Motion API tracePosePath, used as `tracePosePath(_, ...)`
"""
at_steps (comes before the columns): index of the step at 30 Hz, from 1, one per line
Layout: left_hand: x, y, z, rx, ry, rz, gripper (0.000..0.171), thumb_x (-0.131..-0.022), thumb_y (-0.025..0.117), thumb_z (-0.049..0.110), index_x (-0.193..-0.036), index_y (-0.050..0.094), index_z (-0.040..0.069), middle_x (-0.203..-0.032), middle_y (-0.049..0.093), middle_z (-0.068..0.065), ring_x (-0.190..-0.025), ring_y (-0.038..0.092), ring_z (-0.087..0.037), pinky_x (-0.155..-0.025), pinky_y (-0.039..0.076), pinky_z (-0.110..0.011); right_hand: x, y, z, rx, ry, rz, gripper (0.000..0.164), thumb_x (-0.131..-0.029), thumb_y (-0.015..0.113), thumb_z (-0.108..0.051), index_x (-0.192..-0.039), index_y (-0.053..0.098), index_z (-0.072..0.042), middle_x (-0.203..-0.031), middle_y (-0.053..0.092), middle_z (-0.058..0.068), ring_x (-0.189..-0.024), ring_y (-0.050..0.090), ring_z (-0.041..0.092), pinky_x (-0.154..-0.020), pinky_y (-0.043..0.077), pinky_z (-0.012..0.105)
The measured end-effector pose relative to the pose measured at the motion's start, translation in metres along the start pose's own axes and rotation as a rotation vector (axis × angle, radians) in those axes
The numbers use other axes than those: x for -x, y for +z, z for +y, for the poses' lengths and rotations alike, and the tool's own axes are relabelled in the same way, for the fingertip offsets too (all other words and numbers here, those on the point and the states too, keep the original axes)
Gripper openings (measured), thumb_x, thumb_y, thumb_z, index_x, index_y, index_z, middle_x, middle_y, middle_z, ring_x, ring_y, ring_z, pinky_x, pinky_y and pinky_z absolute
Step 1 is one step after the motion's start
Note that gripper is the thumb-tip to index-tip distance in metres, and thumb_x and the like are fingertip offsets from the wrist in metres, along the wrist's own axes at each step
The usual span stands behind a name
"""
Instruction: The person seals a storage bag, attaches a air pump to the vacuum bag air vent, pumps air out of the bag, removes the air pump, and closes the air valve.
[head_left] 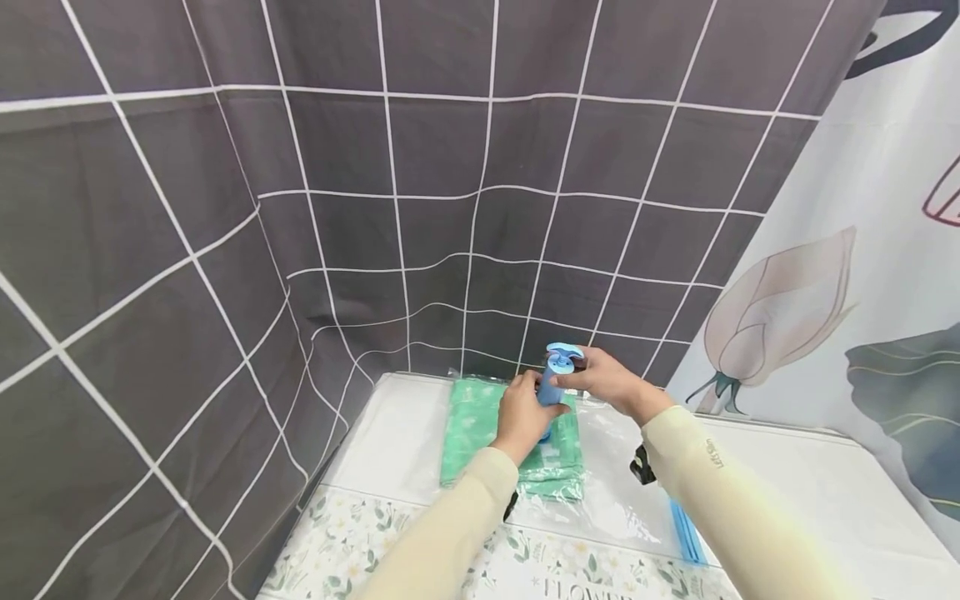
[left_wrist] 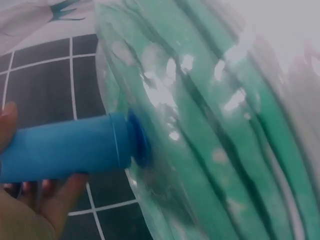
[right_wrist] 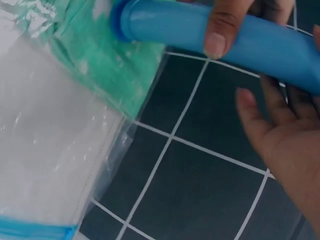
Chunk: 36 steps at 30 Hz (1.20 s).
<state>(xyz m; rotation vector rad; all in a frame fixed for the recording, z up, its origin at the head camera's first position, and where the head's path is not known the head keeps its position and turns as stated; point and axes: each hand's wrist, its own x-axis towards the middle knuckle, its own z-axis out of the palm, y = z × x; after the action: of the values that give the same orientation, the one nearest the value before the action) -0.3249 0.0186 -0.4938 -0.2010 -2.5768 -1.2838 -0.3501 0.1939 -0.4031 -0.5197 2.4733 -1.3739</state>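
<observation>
A blue hand pump stands upright on a clear plastic storage bag that has folded green fabric inside. My left hand grips the pump's barrel, thumb on the near side. In the left wrist view, the base of the blue pump sits right against the bag over the green fabric. My right hand holds the pump's top end by the winged handle. In the right wrist view, the right hand's fingers reach behind the barrel.
The bag's blue zip strip lies to the right under my right forearm. Beneath is a white surface with a floral printed mat. A dark grid-patterned curtain hangs behind and left; a white flower-printed one hangs right.
</observation>
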Motion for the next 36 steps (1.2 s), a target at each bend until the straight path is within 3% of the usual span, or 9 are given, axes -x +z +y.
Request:
tracePosePath(5,-0.002,-0.004,-0.010,0.023,0.013,-0.074,0.052,-0.097,0.095,0.028,-0.139,0.071,0.009,-0.132,0.079,-0.012,-0.124,0.078,-0.033,-0.107,0.067,-0.049,-0.008,0.008,0.006,0.068,0.012,0.116,0.037,-0.100,0.091,-0.027,-0.121,0.072,-0.003,-0.105,0.078,0.003,-0.095,0.070,0.016,-0.086,0.060,0.030)
tracePosePath(10,-0.012,-0.008,-0.023,0.125,0.029,-0.185,0.053,-0.099,0.090,0.021,-0.146,0.070,0.007,-0.141,0.079,-0.018,-0.131,0.077,-0.037,-0.108,0.068,-0.050,-0.008,0.020,0.006,0.181,0.036,0.262,0.043,-0.096,0.093,-0.038,-0.109,0.065,-0.008,-0.081,0.064,-0.003,-0.077,0.059,0.017,-0.069,0.051,0.029)
tracePosePath(15,-0.029,0.010,-0.055,0.151,0.070,-0.231,0.069,-0.101,0.089,0.030,-0.162,0.062,0.011,-0.153,0.073,-0.017,-0.138,0.074,-0.034,-0.109,0.068,-0.045,-0.007,0.030,0.003,0.305,0.073,0.369,0.051,-0.099,0.087,-0.049,-0.103,0.054,-0.010,-0.074,0.049,-0.002,-0.069,0.051,0.018,-0.063,0.042,0.031)
tracePosePath(17,-0.031,0.015,-0.061,0.122,0.091,-0.219,0.068,-0.103,0.086,0.035,-0.162,0.061,0.013,-0.152,0.074,-0.015,-0.136,0.076,-0.031,-0.106,0.069,-0.041,-0.006,0.031,0.003,0.289,0.064,0.363,0.051,-0.099,0.087,-0.048,-0.109,0.056,-0.008,-0.081,0.054,0.001,-0.074,0.055,0.019,-0.066,0.045,0.030)
tracePosePath(20,-0.023,0.005,-0.045,0.117,0.065,-0.217,0.057,-0.103,0.084,0.029,-0.153,0.066,0.008,-0.145,0.077,-0.018,-0.130,0.078,-0.035,-0.103,0.069,-0.047,-0.002,0.026,0.003,0.192,0.018,0.275,0.056,-0.103,0.086,-0.039,-0.135,0.061,-0.001,-0.107,0.071,0.012,-0.096,0.069,0.024,-0.081,0.058,0.033)
tracePosePath(24,-0.008,-0.011,-0.021,0.109,0.011,-0.194,0.059,-0.100,0.088,0.029,-0.150,0.066,0.006,-0.145,0.072,-0.021,-0.131,0.073,-0.038,-0.110,0.066,-0.053,0.001,0.013,0.003,0.049,-0.059,0.140,0.070,-0.108,0.081,-0.020,-0.165,0.048,0.003,-0.145,0.069,0.024,-0.125,0.073,0.030,-0.106,0.066,0.045)
tracePosePath(29,0.002,-0.007,-0.008,0.044,-0.024,-0.096,0.074,-0.095,0.095,0.043,-0.149,0.060,0.007,-0.144,0.066,-0.018,-0.128,0.071,-0.036,-0.109,0.064,-0.052,-0.001,0.001,-0.002,0.034,-0.096,0.085,0.053,-0.106,0.079,-0.013,-0.154,0.062,0.003,-0.130,0.077,0.019,-0.109,0.075,0.015,-0.100,0.069,0.034)
tracePosePath(33,0.007,0.000,-0.007,-0.026,0.015,-0.006,0.062,-0.095,0.095,0.038,-0.141,0.065,0.009,-0.135,0.073,-0.014,-0.120,0.078,-0.034,-0.100,0.068,-0.051,-0.003,0.001,-0.004,0.068,-0.088,0.083,0.043,-0.104,0.084,-0.014,-0.141,0.072,0.003,-0.119,0.082,0.015,-0.096,0.071,0.011,-0.085,0.066,0.028)
tracePosePath(36,0.005,-0.002,-0.010,-0.031,0.047,-0.004,0.053,-0.097,0.094,0.030,-0.140,0.069,0.011,-0.133,0.078,-0.012,-0.120,0.080,-0.033,-0.101,0.069,-0.051,-0.004,0.003,-0.006,0.100,-0.074,0.125,0.039,-0.101,0.088,-0.019,-0.131,0.074,0.001,-0.112,0.082,0.012,-0.088,0.068,0.012,-0.076,0.063,0.030)
